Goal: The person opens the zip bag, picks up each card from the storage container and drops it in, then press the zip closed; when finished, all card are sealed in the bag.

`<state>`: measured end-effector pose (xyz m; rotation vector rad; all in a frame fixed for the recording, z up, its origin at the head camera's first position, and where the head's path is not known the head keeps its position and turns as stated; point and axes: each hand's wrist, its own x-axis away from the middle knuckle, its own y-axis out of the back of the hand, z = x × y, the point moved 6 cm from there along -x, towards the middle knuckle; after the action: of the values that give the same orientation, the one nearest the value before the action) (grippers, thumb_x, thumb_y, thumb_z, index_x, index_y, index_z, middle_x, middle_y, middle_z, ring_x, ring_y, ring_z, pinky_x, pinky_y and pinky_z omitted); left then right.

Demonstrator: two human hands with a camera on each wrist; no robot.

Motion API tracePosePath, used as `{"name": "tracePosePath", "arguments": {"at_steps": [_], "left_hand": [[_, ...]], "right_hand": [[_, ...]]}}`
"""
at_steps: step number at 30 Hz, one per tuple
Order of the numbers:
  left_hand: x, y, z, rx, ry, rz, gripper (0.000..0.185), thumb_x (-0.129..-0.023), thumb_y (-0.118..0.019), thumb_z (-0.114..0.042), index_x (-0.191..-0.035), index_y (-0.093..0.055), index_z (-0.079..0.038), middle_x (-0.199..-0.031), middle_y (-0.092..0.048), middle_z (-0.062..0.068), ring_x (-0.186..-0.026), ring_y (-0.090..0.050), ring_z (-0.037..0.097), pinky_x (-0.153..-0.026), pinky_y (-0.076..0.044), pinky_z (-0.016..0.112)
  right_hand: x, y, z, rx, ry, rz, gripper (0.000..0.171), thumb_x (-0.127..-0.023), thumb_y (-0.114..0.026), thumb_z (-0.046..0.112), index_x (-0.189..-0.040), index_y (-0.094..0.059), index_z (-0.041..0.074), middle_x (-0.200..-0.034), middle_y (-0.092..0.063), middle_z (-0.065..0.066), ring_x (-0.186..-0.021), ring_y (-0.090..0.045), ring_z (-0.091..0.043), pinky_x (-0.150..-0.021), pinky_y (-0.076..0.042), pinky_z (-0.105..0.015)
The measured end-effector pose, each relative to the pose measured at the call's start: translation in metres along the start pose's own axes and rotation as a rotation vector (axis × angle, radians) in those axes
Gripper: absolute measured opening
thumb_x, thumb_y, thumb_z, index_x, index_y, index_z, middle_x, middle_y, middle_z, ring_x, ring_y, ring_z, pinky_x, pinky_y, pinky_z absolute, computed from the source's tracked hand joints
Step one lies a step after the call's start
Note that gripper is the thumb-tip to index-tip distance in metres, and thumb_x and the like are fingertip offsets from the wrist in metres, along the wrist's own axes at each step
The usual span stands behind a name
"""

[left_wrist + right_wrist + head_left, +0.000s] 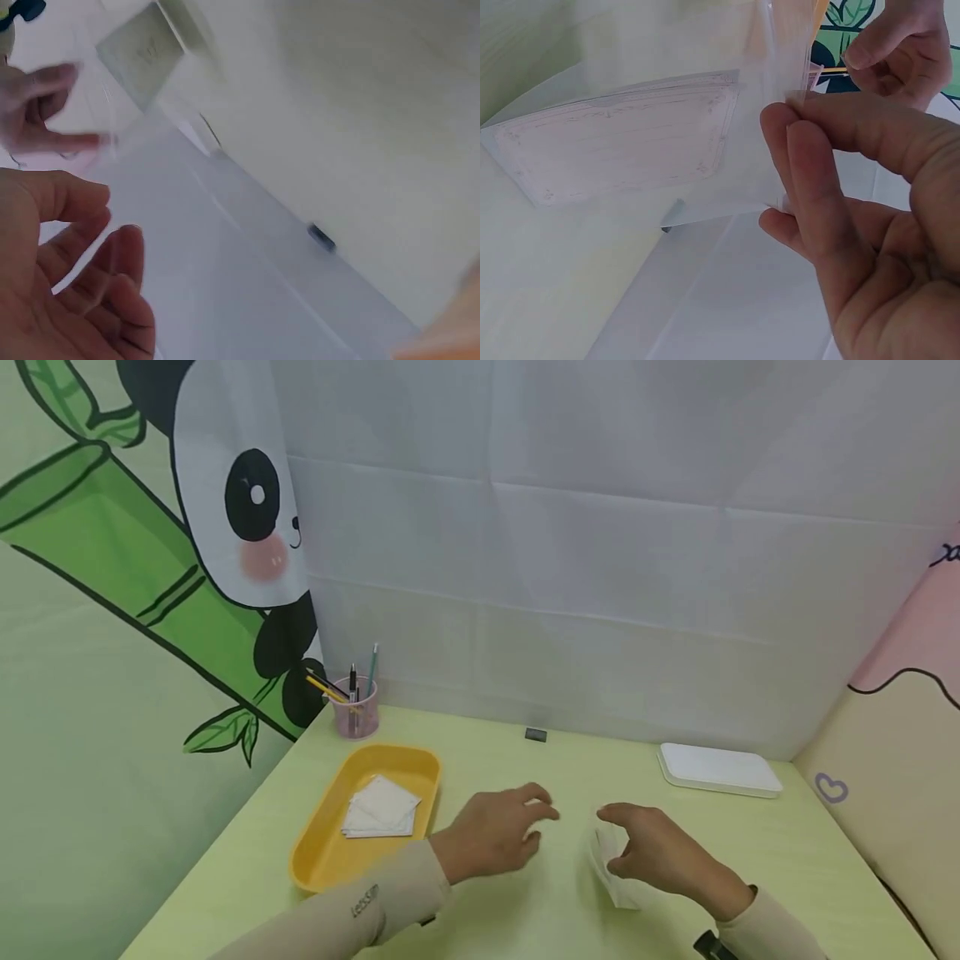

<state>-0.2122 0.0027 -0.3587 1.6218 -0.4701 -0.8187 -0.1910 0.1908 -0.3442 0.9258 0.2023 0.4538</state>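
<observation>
My right hand (660, 852) pinches a clear plastic bag (626, 893) by its edge, over the front right of the table. Inside the bag lies a small stack of pale printed cards (622, 150), their patterned borders showing through in the right wrist view. The bag hangs down from thumb and fingertips. To its left, my left hand (495, 831) is held over the table with nothing in it, fingers loosely bent and apart from the bag. In the left wrist view the left fingers (127, 255) appear below the right hand and the bag.
On the left is a yellow tray (318, 852) with several white square sheets (382, 810) in it. Behind it stands a pink pen cup (356, 714). A small dark block (536, 735) lies at the back, and a flat white case (720, 770) at the back right.
</observation>
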Motion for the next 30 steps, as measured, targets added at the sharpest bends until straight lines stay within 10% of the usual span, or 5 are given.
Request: {"name": "tracePosePath", "arguments": {"at_steps": [5, 11, 20, 30], "left_hand": [[0.028, 0.015, 0.09, -0.147, 0.245, -0.036, 0.027, -0.085, -0.067, -0.01, -0.111, -0.068, -0.009, -0.103, -0.062, 0.005, -0.087, -0.061, 0.022, -0.073, -0.05, 0.037], [0.066, -0.003, 0.161, 0.018, 0.493, 0.19, 0.02, -0.076, -0.077, 0.001, -0.087, -0.059, -0.003, -0.079, -0.051, 0.008, -0.068, -0.05, 0.023, -0.063, -0.049, 0.04], [0.086, -0.046, 0.194, 0.189, 0.725, 0.462, 0.049, -0.061, -0.095, -0.01, -0.095, -0.059, -0.007, -0.09, -0.058, 0.006, -0.08, -0.052, 0.024, -0.077, -0.049, 0.043], [0.086, -0.028, 0.196, 0.157, 0.728, 0.523, 0.05, -0.055, -0.099, -0.011, -0.091, -0.064, -0.006, -0.096, -0.059, 0.009, -0.085, -0.053, 0.025, -0.085, -0.051, 0.045]], "right_hand": [[0.003, 0.0, -0.001, 0.016, -0.019, -0.01, 0.061, -0.074, -0.079, -0.005, -0.131, -0.057, -0.01, -0.135, -0.056, -0.028, -0.063, -0.06, -0.001, -0.062, -0.049, -0.026], [0.01, -0.006, -0.007, 0.019, -0.025, 0.005, 0.059, -0.073, -0.076, -0.005, -0.129, -0.058, -0.011, -0.132, -0.058, -0.027, -0.06, -0.058, -0.002, -0.061, -0.048, -0.026], [0.01, -0.002, -0.008, 0.014, -0.016, 0.016, 0.06, -0.073, -0.078, -0.004, -0.129, -0.058, -0.01, -0.128, -0.06, -0.027, -0.06, -0.058, -0.003, -0.06, -0.048, -0.027], [0.004, 0.01, -0.001, 0.022, 0.003, 0.021, 0.06, -0.073, -0.079, -0.004, -0.129, -0.058, -0.011, -0.129, -0.058, -0.029, -0.061, -0.06, -0.003, -0.06, -0.049, -0.026]]}}
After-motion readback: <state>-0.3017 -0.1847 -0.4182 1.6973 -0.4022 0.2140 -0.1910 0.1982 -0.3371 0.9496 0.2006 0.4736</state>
